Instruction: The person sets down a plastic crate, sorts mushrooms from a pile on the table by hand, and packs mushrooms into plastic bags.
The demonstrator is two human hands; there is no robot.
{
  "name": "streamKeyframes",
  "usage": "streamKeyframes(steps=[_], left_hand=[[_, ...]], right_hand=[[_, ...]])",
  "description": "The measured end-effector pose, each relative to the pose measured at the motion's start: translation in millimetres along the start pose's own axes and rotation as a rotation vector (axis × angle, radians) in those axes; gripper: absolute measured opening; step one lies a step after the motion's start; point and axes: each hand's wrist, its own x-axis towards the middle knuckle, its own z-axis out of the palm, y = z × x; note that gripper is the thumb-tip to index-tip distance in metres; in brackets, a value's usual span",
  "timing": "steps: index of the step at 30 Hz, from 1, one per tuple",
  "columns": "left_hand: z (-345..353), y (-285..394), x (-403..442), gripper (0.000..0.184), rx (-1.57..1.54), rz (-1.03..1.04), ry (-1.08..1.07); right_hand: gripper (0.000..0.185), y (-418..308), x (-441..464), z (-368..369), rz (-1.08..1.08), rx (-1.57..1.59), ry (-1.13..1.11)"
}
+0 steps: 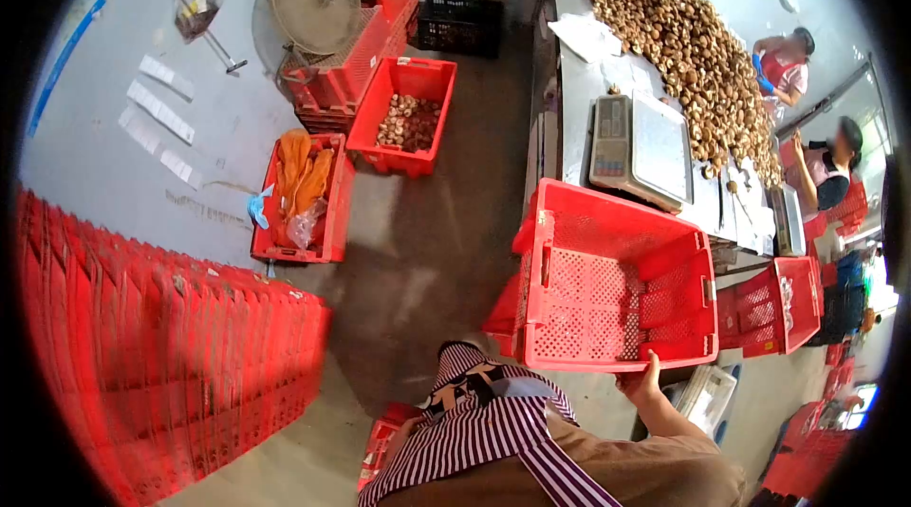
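Observation:
My right hand point(645, 380) grips the near rim of a red plastic crate point(622, 355), thumb over the edge and the other fingers mostly hidden beneath. This crate has a perforated bottom and its inside shows bare; it is tilted towards me at the near end of the worktable. Part of another red crate point(503, 315) shows beneath and to the left of it. My left hand point(402, 435) is mostly hidden behind the striped apron, beside a red crate point(380, 450) at the lower edge. Its fingers cannot be made out.
A digital scale point(609, 141) and a heap of brown mushrooms point(683, 42) lie on the worktable point(573, 80). Stacked red crates point(171, 336) fill the left. Crates with mushrooms point(408, 122) and orange cloth point(302, 175) stand ahead, near a fan point(311, 2). Two people work at right.

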Motion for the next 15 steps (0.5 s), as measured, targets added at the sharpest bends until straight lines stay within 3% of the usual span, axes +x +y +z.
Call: streamKeyframes(steps=[8,12,15], left_hand=[[-74,82,65,0.054,0.113,0.002,-0.082],[-104,151,114,0.054,0.207,0.008,-0.140],[-113,211,148,0.054,0.290,0.016,-0.201]], right_hand=[[0.076,10,-7,6,-0.092,-0.012,0.025],[0.093,8,-22,19,-0.102,0.046,0.040],[0.089,17,-17,12,-0.133,0.021,0.122]])
